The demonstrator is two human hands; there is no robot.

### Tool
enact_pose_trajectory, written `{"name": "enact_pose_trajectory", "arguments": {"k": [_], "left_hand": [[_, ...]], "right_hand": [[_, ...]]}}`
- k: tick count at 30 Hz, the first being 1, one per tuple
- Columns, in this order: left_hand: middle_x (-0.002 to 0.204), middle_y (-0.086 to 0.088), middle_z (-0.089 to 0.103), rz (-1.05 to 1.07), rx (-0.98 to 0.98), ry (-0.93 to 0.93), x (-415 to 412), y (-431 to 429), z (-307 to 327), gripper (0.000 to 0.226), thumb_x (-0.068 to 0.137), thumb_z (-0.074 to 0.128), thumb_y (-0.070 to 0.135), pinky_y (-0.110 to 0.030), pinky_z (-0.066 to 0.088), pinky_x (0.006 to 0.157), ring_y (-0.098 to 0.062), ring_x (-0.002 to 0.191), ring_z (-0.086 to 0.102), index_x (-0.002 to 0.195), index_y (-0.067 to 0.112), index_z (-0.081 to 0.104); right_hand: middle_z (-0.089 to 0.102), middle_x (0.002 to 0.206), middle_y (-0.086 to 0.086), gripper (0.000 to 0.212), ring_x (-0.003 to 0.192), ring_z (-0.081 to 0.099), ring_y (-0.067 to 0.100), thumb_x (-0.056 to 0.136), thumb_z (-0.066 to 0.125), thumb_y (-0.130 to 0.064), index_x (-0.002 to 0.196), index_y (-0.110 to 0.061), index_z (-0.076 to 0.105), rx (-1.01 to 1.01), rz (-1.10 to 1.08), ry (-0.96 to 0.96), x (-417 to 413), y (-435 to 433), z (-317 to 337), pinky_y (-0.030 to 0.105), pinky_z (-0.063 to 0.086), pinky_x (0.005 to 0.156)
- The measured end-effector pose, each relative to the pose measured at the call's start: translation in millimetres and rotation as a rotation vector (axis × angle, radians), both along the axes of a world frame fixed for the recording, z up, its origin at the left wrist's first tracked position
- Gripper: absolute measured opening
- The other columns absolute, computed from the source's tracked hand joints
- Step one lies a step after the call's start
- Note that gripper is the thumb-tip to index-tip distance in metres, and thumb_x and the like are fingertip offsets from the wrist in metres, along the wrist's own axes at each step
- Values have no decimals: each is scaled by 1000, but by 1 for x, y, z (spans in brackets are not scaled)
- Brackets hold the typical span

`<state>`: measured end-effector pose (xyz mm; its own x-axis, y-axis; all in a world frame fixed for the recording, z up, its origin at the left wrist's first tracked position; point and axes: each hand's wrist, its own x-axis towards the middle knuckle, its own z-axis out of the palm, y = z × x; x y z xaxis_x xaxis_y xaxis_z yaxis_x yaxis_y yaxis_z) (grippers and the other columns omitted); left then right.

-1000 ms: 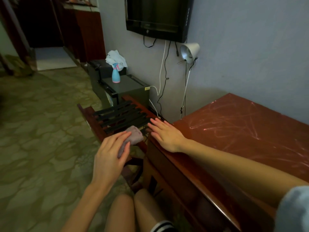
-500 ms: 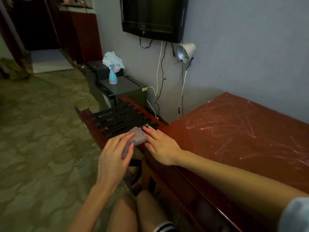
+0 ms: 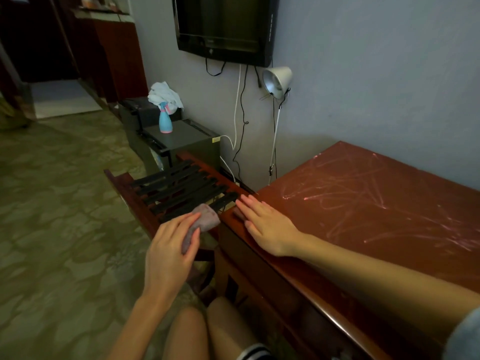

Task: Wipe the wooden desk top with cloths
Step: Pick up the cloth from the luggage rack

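Observation:
The reddish wooden desk top (image 3: 363, 209) fills the right side and carries pale scratch-like streaks. My right hand (image 3: 267, 224) lies flat on its left corner with straight fingers pointing toward the chair. My left hand (image 3: 171, 245) holds a small grey-pink cloth (image 3: 205, 219) just off the desk's left edge, fingers wrapped over it. The cloth hangs above the gap between desk and chair.
A wooden chair with black slats (image 3: 179, 190) stands close to the desk's left end. Behind it a dark box (image 3: 187, 141) carries a blue spray bottle (image 3: 165, 120) and a white rag (image 3: 163, 96). A clip lamp (image 3: 276, 79) and cables hang under the wall television (image 3: 223, 27).
My left hand with the cloth shifted slightly toward the desk edge. My right hand stayed flat on the desk corner, sliding a little.

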<state>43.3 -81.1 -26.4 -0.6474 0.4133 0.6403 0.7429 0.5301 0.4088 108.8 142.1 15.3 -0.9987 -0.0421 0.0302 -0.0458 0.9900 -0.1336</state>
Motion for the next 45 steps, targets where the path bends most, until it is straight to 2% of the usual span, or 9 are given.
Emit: {"name": "enact_pose_trajectory", "arguments": {"k": [6,11,18,21,26,31,36,42,45], "left_hand": [[117,2,64,-8,8,-8,-4,10,-3,38,93,45,33,-20,39,94,-15,107,56,119,14,64],[116,1,64,0,12,0,-4,12,-1,36,92,47,32,-22,42,92,-15,107,56,119,14,64],[115,2,64,20,-1,-12,-3,10,-6,37,93,46,33,-18,39,91,-14,107,56,120,15,64],[115,2,64,6,14,-13,-4,19,-7,36,93,46,32,-21,41,91,-15,106,57,119,15,64],[115,0,64,-5,57,-8,-5,30,-3,34,93,49,30,-24,43,92,-16,105,57,118,14,64],[116,2,64,24,42,-22,-5,24,-3,37,92,47,33,-21,41,92,-15,107,56,119,14,64],[119,1,62,24,22,-23,-8,39,4,41,92,45,36,-20,38,95,-13,110,54,120,13,63],[124,3,57,-21,23,-82,-5,89,17,40,90,46,37,-33,45,96,-15,115,51,124,20,60],[123,1,57,-6,-43,-111,0,110,18,35,91,53,32,-35,46,92,-18,114,52,123,20,60]], "right_hand": [[3,160,1,53,147,-4,14,103,27,-26,152,-18,11,-27,72,10,-20,-21,-2,28,-3,117],[7,160,4,50,147,0,14,103,25,-26,151,-15,17,-14,7,5,-52,5,-1,28,-1,117],[1,161,3,53,147,-4,13,103,20,-30,153,-17,7,0,-68,2,-18,36,3,23,-7,113],[-3,160,2,64,147,-7,12,92,10,-38,152,-19,4,37,-6,3,0,11,1,24,-8,114],[1,160,2,54,147,-4,12,103,26,-25,152,-16,7,-27,79,10,-16,-7,1,25,-6,116],[2,160,4,53,147,-4,14,104,22,-28,152,-13,6,36,-43,14,-52,32,1,24,-7,113],[0,161,3,54,147,-5,13,103,17,-32,152,-16,2,56,-135,5,-29,70,3,23,-9,111],[-2,160,0,81,146,-5,11,79,-6,-49,152,-17,4,19,-40,29,11,51,-2,21,-8,113],[2,160,1,86,147,-1,12,74,-7,-49,152,-16,10,1,-47,48,8,51,-7,20,-8,112]]}}
